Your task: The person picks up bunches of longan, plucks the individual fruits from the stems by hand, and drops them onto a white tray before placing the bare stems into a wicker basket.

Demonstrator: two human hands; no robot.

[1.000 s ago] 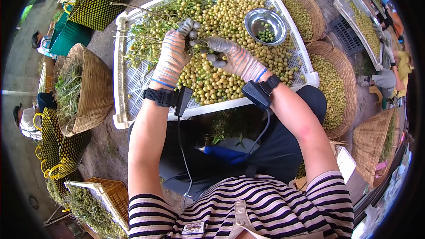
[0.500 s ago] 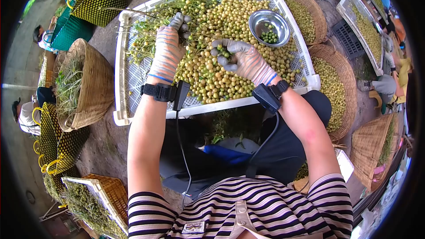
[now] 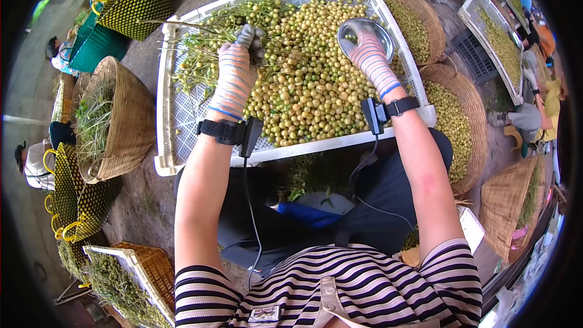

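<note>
A white slatted tray (image 3: 291, 150) holds loose yellow-green round fruits (image 3: 310, 100), with stemmed bunches (image 3: 203, 54) on its left side. My left hand (image 3: 244, 48), in a striped grey-tipped glove, is closed at the edge of the bunches; what its fingers grip is too small to make out. My right hand (image 3: 366, 42), gloved the same way, reaches into a metal bowl (image 3: 387, 35) at the tray's upper right. Its fingertips are down inside the bowl, and the bowl's contents are mostly hidden beneath them.
Wicker baskets of fruit (image 3: 477, 100) stand right of the tray. On the left are a wicker basket with stalks (image 3: 136, 121), a teal basket (image 3: 100, 42) and yellow-black baskets (image 3: 136, 3). People work at the far left (image 3: 37, 164) and far right (image 3: 537, 118).
My right hand has moved up and right from over the fruits into the metal bowl, with the green fruits it held no longer showing. My left hand has barely shifted.
</note>
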